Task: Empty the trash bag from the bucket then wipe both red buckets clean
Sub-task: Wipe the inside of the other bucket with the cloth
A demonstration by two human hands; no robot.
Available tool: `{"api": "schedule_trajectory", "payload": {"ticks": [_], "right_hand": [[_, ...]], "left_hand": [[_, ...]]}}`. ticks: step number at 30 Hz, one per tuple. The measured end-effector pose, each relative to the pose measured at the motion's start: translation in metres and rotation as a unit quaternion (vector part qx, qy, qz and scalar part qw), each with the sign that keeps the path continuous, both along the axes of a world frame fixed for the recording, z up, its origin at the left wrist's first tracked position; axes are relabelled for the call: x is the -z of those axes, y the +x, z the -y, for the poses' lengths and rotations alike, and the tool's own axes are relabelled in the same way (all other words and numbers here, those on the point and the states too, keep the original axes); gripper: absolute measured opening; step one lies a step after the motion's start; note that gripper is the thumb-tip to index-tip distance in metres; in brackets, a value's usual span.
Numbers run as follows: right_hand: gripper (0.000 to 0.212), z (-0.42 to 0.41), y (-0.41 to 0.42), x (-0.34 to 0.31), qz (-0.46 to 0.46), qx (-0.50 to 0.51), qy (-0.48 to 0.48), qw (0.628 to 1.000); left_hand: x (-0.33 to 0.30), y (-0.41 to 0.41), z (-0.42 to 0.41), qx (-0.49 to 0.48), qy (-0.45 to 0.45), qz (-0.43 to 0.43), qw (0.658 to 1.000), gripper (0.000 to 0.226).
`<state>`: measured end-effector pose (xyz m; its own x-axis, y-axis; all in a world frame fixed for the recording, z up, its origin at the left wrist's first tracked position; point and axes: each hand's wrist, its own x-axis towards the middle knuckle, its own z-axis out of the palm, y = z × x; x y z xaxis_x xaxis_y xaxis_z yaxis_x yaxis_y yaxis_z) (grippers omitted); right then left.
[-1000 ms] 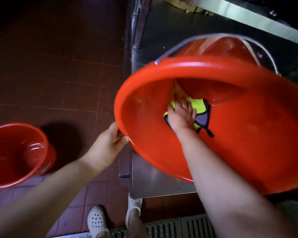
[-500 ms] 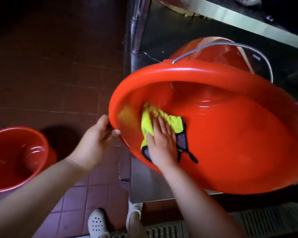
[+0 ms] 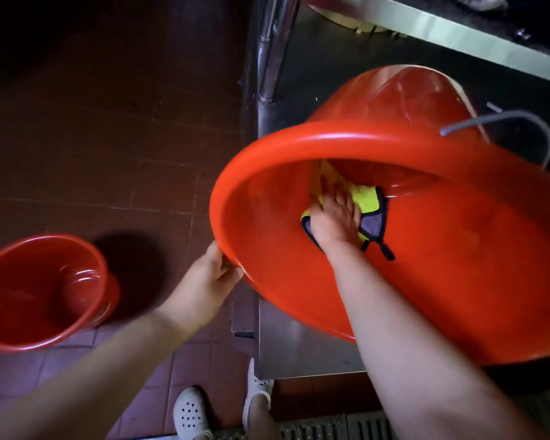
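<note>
A large red bucket lies tipped on its side on a low stainless steel bench, its open mouth turned toward the camera and its base pointing away toward the back of the bench. Its grey wire handle arcs over the upper right of the rim. The left hand grips the lower left edge of the rim, fingers curled around the lip and the thumb lying along the outside. The right hand reaches deep into the bucket, the forearm passing over the near rim; its fingers are spread flat and press a yellow cleaning cloth with a dark grey border against the inner wall near the bottom. Part of the cloth bunches up beyond the fingertips, and a dark corner tab of it hangs out below the palm. A second red bucket, smaller in view, stands upright on the dark red tiled floor to the left, well apart from the bench, with nothing visible inside but glossy highlights. At the bottom edge the person's two feet in white perforated clogs stand on the tiles, just beside a metal floor drain grate. A shiny steel leg of the bench rises at the top centre, and a pale shelf edge runs across the upper right.
</note>
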<state>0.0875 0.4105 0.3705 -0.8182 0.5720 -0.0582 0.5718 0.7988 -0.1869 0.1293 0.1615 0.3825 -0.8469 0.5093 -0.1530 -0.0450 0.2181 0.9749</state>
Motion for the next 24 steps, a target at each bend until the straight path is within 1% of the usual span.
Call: {"api": "schedule_trajectory", "payload": {"ticks": [2,4,7,9,12,14,17,21,22,24], "right_hand": [[0.057,0.022,0.013,-0.003,-0.019,-0.015,-0.019,1.000],[0.056,0.055,0.038,-0.005,-0.042,-0.056,-0.041,0.997],[0.058,0.109,0.086,-0.007,-0.080,-0.136,-0.065,0.985],[0.058,0.121,0.103,-0.008,-0.092,-0.151,-0.067,0.982],[0.058,0.104,0.093,-0.009,-0.080,-0.149,-0.070,0.983],[0.057,0.083,0.074,-0.008,-0.064,-0.138,-0.056,0.987],[0.057,0.045,0.038,-0.005,-0.026,-0.117,-0.026,0.992],[0.058,-0.004,-0.003,-0.008,0.022,-0.085,0.003,0.996],[0.058,-0.011,-0.009,-0.007,0.028,-0.074,0.004,0.997],[0.058,-0.015,-0.017,-0.002,0.026,-0.064,0.016,0.998]], "left_hand": [[0.005,0.004,-0.004,-0.011,0.011,-0.006,1.000,0.025],[0.007,0.004,-0.005,-0.024,0.017,-0.009,1.000,0.025],[0.008,-0.001,-0.002,-0.053,-0.002,-0.032,0.998,0.026],[0.004,-0.005,0.001,-0.045,-0.016,-0.054,0.997,0.024],[-0.004,-0.014,0.004,-0.034,-0.001,-0.043,0.999,0.022],[-0.011,-0.020,0.008,-0.036,0.032,-0.035,0.998,0.019],[-0.023,-0.026,0.017,-0.035,0.060,-0.054,0.996,0.017],[-0.043,-0.037,0.025,-0.054,0.078,-0.112,0.989,0.033],[-0.045,-0.040,0.025,-0.060,0.085,-0.112,0.988,0.032],[-0.041,-0.039,0.023,-0.081,0.089,-0.103,0.987,0.023]]}}
